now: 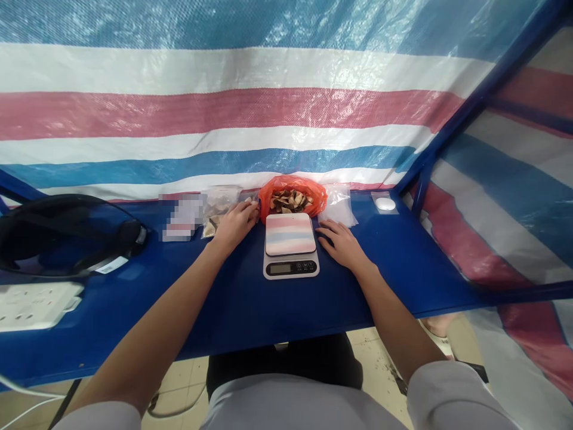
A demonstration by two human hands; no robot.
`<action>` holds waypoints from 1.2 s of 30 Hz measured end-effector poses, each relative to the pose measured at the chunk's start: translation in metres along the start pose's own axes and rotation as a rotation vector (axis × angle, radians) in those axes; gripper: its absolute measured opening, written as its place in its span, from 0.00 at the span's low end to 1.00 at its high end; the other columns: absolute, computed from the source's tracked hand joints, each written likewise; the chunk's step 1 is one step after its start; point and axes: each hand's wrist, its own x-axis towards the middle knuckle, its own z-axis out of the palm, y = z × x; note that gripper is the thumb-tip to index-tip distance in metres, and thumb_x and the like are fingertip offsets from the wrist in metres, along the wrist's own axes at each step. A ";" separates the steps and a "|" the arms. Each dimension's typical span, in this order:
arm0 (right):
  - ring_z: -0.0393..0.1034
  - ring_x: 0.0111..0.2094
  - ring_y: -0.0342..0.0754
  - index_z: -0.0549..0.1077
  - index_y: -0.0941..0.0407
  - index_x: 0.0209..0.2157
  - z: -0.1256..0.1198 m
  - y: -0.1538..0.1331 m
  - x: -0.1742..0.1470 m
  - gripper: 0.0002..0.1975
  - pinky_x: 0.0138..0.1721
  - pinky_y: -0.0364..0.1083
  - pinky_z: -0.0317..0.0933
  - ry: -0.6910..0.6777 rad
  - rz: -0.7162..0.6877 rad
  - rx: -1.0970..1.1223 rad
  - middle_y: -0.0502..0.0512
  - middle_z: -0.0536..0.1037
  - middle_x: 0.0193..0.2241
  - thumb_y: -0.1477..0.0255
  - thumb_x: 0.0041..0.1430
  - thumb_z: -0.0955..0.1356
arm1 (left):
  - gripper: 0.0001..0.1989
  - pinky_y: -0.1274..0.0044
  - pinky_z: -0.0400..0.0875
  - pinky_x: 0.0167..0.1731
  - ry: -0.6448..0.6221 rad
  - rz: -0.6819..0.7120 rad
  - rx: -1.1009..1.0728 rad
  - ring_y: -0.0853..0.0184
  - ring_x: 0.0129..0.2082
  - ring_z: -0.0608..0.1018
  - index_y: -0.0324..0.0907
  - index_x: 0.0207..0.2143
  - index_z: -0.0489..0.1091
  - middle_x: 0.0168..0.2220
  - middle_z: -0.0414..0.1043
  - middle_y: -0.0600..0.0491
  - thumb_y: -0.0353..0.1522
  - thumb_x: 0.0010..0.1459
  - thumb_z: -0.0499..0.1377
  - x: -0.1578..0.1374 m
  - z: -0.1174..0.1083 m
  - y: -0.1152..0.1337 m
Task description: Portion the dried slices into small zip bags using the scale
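A white kitchen scale (290, 235) with a dark display stands on the blue table in front of me; its shiny top plate mirrors the striped sheet. Behind it lies an orange plastic bag (317, 194), its mouth wide, full of dried brown-and-cream slices (290, 201). My left hand (237, 226) rests left of the scale, fingers stretched toward the orange bag, beside a see-through bag (215, 209) of pale slices. On the right, my right hand (342, 243) lies with fingers apart next to the scale plate, just in front of see-through plastic bags (339, 206). Neither hand holds anything visible.
A black headset (129, 233) and a white power strip (40, 304) occupy the left side. A blurred-out packet (182, 220) lies near the see-through bag. At the right rear sits a small white oval object (385, 204). Striped sheeting and blue frame bars enclose the table.
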 end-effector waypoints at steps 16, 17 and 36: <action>0.65 0.63 0.58 0.76 0.53 0.53 -0.004 -0.002 0.002 0.17 0.63 0.61 0.61 0.072 -0.045 0.002 0.57 0.74 0.58 0.69 0.69 0.62 | 0.09 0.73 0.73 0.43 0.299 -0.302 -0.385 0.61 0.38 0.81 0.42 0.35 0.78 0.38 0.81 0.49 0.29 0.54 0.58 -0.002 -0.008 0.002; 0.66 0.63 0.58 0.76 0.53 0.53 -0.005 -0.004 0.003 0.16 0.63 0.60 0.62 0.092 -0.054 0.009 0.57 0.75 0.58 0.69 0.69 0.62 | 0.09 0.73 0.74 0.43 0.323 -0.353 -0.423 0.62 0.37 0.81 0.42 0.34 0.78 0.37 0.81 0.49 0.29 0.53 0.58 -0.001 -0.011 0.003; 0.72 0.58 0.53 0.78 0.51 0.52 -0.027 -0.060 0.054 0.17 0.62 0.53 0.64 0.266 0.055 0.605 0.53 0.78 0.55 0.63 0.65 0.66 | 0.15 0.75 0.77 0.31 0.472 -0.579 -1.515 0.66 0.30 0.80 0.42 0.29 0.77 0.32 0.80 0.52 0.36 0.37 0.74 -0.014 -0.050 0.057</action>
